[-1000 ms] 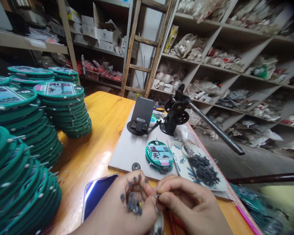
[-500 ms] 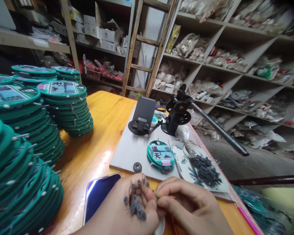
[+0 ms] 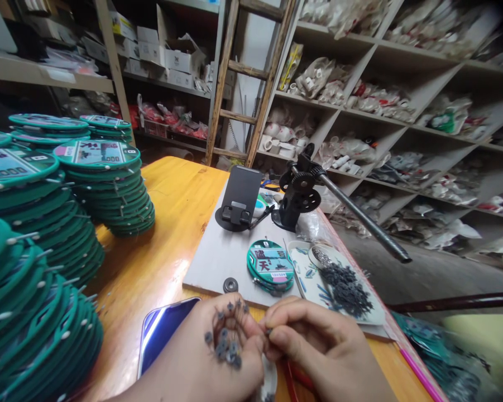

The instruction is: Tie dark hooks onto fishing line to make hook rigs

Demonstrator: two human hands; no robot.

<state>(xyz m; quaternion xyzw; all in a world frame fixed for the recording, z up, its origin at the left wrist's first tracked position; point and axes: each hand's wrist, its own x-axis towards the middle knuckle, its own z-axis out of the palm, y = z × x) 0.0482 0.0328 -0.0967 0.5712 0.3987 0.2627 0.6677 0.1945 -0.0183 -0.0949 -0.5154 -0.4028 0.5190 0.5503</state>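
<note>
- My left hand [image 3: 218,371] is curled palm up, cradling a cluster of small dark pieces [image 3: 220,352]; thin, hair-like strands show among them.
- My right hand [image 3: 318,346] pinches a tiny piece [image 3: 269,330] between thumb and forefinger; my fingers cover most of it, so I cannot tell which way its long axis runs.
- That tiny piece sits at my right fingertips, just beside my left thumb and to the right of the cluster; whether the left fingers grip it too, I cannot tell.
- The heap of dark parts [image 3: 347,290] lies on the white tray [image 3: 377,318], beyond my right hand and rightward, nearer to it than to my left.
- Straight ahead, past both hands, green discs [image 3: 270,262] lie stacked on the board [image 3: 209,262].
</note>
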